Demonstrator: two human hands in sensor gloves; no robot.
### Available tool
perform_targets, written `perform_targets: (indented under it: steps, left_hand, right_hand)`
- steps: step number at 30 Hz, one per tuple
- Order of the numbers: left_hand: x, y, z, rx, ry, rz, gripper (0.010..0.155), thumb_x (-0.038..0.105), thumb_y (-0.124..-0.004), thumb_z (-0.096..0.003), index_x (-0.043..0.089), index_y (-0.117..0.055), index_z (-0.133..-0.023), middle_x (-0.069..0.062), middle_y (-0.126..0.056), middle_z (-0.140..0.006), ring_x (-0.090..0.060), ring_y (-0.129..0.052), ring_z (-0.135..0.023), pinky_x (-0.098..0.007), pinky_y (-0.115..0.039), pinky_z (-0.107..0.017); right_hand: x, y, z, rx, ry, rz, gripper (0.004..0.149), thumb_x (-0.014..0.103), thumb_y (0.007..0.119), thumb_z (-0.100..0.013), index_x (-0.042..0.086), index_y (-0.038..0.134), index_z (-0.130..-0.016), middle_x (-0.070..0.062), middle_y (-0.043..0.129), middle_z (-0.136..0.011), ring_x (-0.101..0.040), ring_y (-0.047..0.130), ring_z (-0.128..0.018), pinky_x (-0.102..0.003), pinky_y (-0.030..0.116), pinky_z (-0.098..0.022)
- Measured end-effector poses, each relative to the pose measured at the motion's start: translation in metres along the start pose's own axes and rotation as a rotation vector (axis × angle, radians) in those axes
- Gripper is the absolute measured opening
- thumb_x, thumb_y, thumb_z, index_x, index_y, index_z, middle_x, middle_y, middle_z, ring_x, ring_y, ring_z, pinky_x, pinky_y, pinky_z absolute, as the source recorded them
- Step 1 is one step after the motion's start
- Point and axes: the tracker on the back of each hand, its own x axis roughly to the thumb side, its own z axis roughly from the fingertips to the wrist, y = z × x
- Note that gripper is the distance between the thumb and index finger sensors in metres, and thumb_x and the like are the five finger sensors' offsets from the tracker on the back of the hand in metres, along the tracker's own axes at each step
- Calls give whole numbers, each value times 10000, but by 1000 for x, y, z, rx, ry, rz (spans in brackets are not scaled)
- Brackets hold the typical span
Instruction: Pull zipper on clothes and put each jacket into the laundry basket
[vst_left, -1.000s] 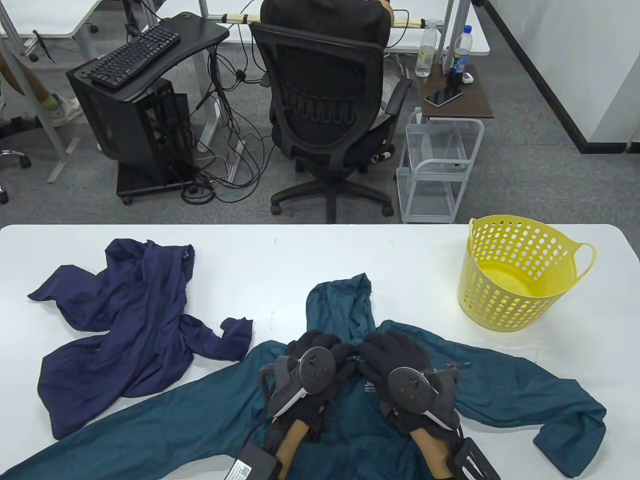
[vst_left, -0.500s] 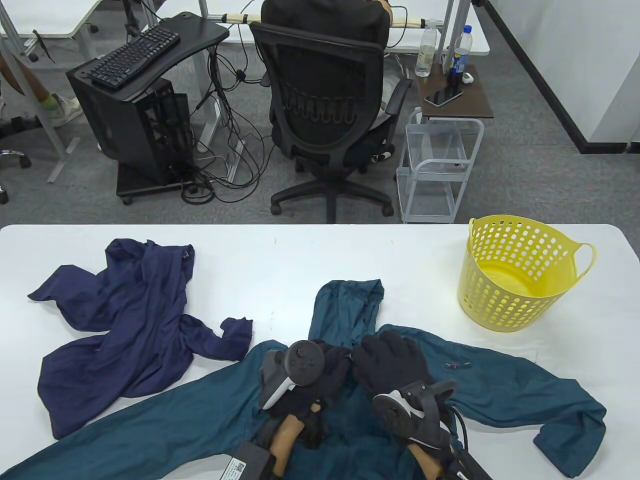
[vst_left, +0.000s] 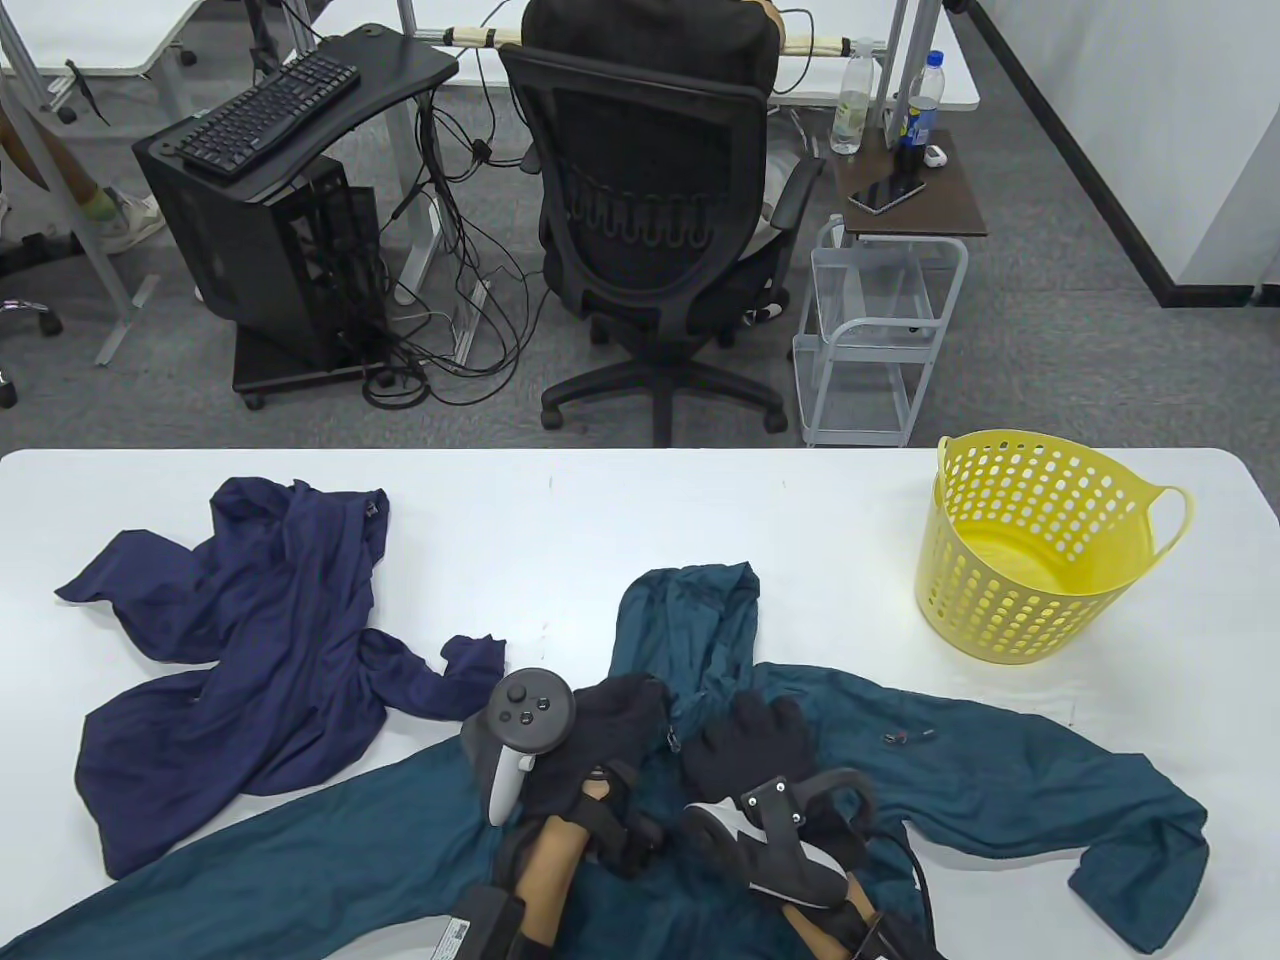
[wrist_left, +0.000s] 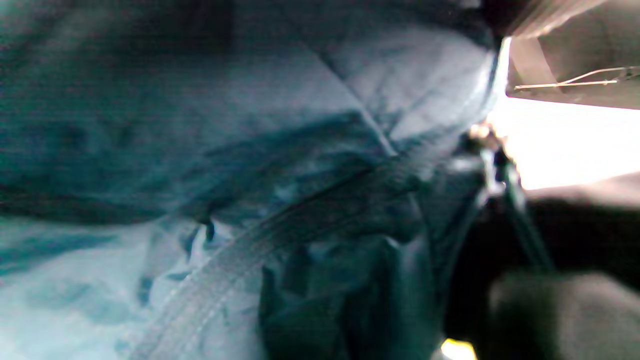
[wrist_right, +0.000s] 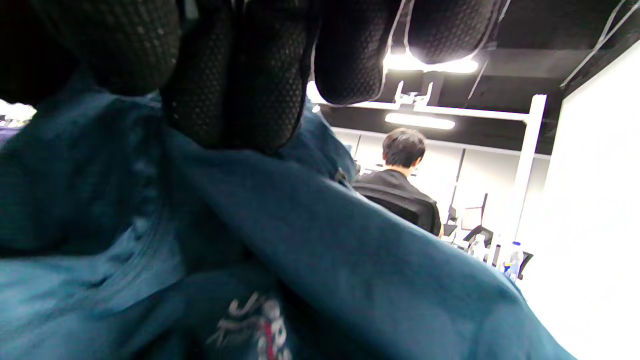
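So my hands sit together on the chest of the teal jacket (vst_left: 1000, 790), which lies spread front-up at the near edge of the table (vst_left: 620, 510), sleeves out to either side and hood pointing away from me. I want it flat like that so the zipper line runs straight up the middle, between my two hands.

My left hand (vst_left: 610, 730) is curled down at the collar end, just left of that line. I judge it is pinching cloth there, or the pull itself. The left wrist view is too blurred to settle it; it shows only teal folds and a stitched band running on a slant. So whether that hand truly holds anything, I cannot tell.

My right hand (vst_left: 750, 745) lies just right of the line. In the right wrist view its fingers (wrist_right: 235, 85) bend over a raised fold of the teal cloth and bear on it. I take that as a grip on the front panel, to keep the cloth taut while the other hand works the zipper.

A small dark bit (vst_left: 905, 738) lies on the jacket's right shoulder; I cannot make out what it is.

The navy jacket (vst_left: 270, 640) waits crumpled to my left, well apart from both hands, one sleeve touching the teal one. The basket (vst_left: 1040, 600) stands upright at the far right with nothing visible in it, so neither jacket is in yet.
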Motion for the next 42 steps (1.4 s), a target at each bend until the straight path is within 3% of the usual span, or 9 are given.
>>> perform_targets:
  steps: [12,14,21,25,27,29,31,36,42]
  left_hand:
    - [-11,29,2,267,100,-53,469,595,-638,-424,458,-802,-841,170,-904,-894,-272,-747,-973,-590,-638,-670]
    - [-8,30,3,271,65,-157,519,576,-663,-417,433,-737,-911,123,-855,-953,-314,-711,-982,-615,-620,-661]
    - [48,9,20,281,-174,-526,604,588,-696,-408,504,-569,-993,91,-645,-1104,-316,-528,-1054,-625,-535,-701]
    - [70,-17,32,221,-290,-648,533,566,-696,-415,551,-641,-945,118,-703,-1062,-261,-597,-1026,-584,-571,-706]
    - [74,-34,32,99,-334,-669,488,528,-691,-426,549,-701,-913,161,-843,-969,-219,-787,-946,-568,-651,-680]
    - [67,-60,26,-152,-290,-679,484,479,-682,-443,551,-697,-921,144,-836,-996,-248,-761,-970,-581,-635,-680]
    - [58,-78,19,-260,-234,-756,503,443,-673,-454,564,-658,-942,140,-751,-1081,-263,-670,-1031,-597,-601,-693]
    - [40,-94,7,-293,-131,-993,522,423,-653,-459,580,-603,-954,191,-667,-1132,-236,-613,-1068,-593,-577,-710]
    - [21,-89,-4,-353,-13,-1003,525,430,-649,-463,600,-564,-952,201,-532,-1171,-244,-563,-1088,-596,-548,-720]
  right_hand:
    - [1,19,7,434,-34,-80,412,520,796,-448,395,904,-826,92,959,-852,-288,781,-906,-621,527,-723]
    - [-6,26,4,470,-26,-163,416,508,795,-453,384,890,-839,90,953,-920,-300,878,-855,-591,603,-698]
    - [-43,55,1,573,140,-348,433,496,772,-465,355,860,-865,93,777,-1078,-335,770,-972,-555,650,-682]
    - [-71,64,3,589,239,-428,448,483,754,-478,351,822,-901,107,745,-1096,-336,693,-1007,-565,612,-699]
    - [-83,67,6,588,268,-464,453,479,749,-482,348,809,-911,110,736,-1101,-320,671,-1018,-564,602,-704]
    - [-90,68,9,578,262,-522,455,467,754,-483,335,809,-914,88,740,-1102,-332,659,-1021,-574,596,-704]
    - [-91,67,12,562,239,-546,458,460,764,-481,322,816,-915,62,752,-1099,-367,658,-1017,-595,592,-698]
    - [-83,61,11,507,222,-519,459,462,778,-475,314,851,-903,27,824,-1063,-420,741,-971,-610,608,-685]
    - [-61,51,8,486,161,-404,459,461,794,-463,316,876,-891,23,848,-1044,-376,768,-967,-608,602,-689]
